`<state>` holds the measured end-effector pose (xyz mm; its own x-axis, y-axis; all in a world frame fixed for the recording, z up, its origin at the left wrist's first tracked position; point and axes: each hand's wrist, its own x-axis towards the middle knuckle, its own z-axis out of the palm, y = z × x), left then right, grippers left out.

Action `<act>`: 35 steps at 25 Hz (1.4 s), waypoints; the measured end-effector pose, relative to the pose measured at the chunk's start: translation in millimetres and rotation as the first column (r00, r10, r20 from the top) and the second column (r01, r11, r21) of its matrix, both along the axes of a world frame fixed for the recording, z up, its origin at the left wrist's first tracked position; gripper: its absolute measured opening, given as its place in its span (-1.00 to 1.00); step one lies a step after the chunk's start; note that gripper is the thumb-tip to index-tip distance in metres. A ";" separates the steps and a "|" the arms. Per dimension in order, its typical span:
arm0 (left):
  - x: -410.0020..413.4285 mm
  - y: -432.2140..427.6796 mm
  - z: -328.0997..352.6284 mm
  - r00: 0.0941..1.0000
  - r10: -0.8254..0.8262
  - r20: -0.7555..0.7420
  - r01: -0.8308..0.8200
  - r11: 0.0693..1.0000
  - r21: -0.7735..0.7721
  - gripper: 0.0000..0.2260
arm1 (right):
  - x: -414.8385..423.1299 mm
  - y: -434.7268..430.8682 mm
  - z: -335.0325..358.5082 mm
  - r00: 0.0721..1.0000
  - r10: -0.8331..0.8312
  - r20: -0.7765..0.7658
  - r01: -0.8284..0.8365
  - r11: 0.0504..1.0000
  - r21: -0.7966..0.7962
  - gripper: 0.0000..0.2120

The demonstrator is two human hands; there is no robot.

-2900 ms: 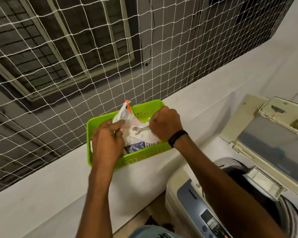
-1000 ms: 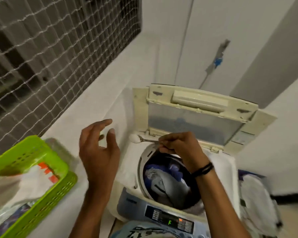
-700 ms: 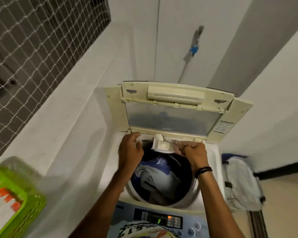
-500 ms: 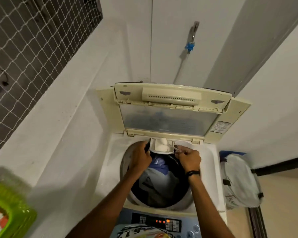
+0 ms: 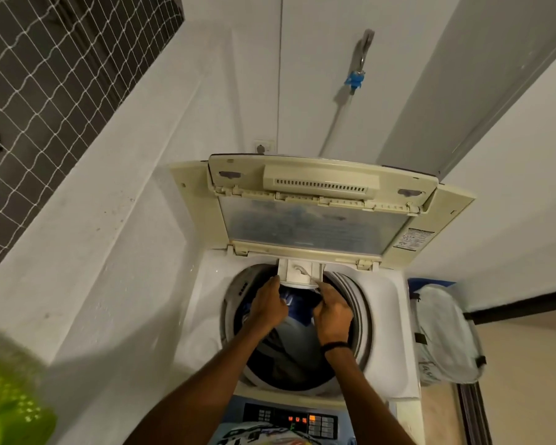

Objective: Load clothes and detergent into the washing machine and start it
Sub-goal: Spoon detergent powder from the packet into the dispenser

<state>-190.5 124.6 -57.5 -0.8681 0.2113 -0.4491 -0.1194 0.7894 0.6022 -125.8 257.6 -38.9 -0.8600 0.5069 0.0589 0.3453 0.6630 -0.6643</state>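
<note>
While bent over the open washing machine [image 5: 389, 316], held both forearms stretched forward toward the detergent drawer [image 5: 299, 273], which jutted out beneath the raised lid [image 5: 315, 220]. Had the left hand [image 5: 267, 305] at the drawer's lower left corner, knuckles up, fingertips touching its edge; could not tell whether gripping or only pressing. Had the right hand [image 5: 333, 311], a dark wristband [image 5: 334, 345] behind it, at the drawer's lower right corner, fingers curled under, something small and pale at their tips; could not tell what, if anything, was held. Had the clothes [image 5: 291, 335], blue and grey, heaped in the drum just below the drawer. Had a green basket [image 5: 10, 393] far left of the drawer, a pale laundry bag [image 5: 443, 335] to its right.
</note>
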 end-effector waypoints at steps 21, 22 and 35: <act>144.2 -197.7 305.0 0.435 0.678 -0.592 -0.299 0.729 0.616 -0.73 | 9.2 -151.7 228.1 0.850 0.499 -0.170 -0.225 0.053 -0.973 -0.77; 158.4 -215.6 310.2 0.370 0.708 -0.602 -0.354 0.706 0.613 -0.73 | 12.3 -167.0 237.9 0.813 0.547 -0.200 -0.260 0.034 -0.965 -0.77; 279.4 -326.8 293.8 0.433 0.740 -0.514 -0.886 0.454 -0.094 -0.83 | 30.9 -319.5 268.5 0.220 0.969 -0.112 -0.975 0.217 -0.041 -0.82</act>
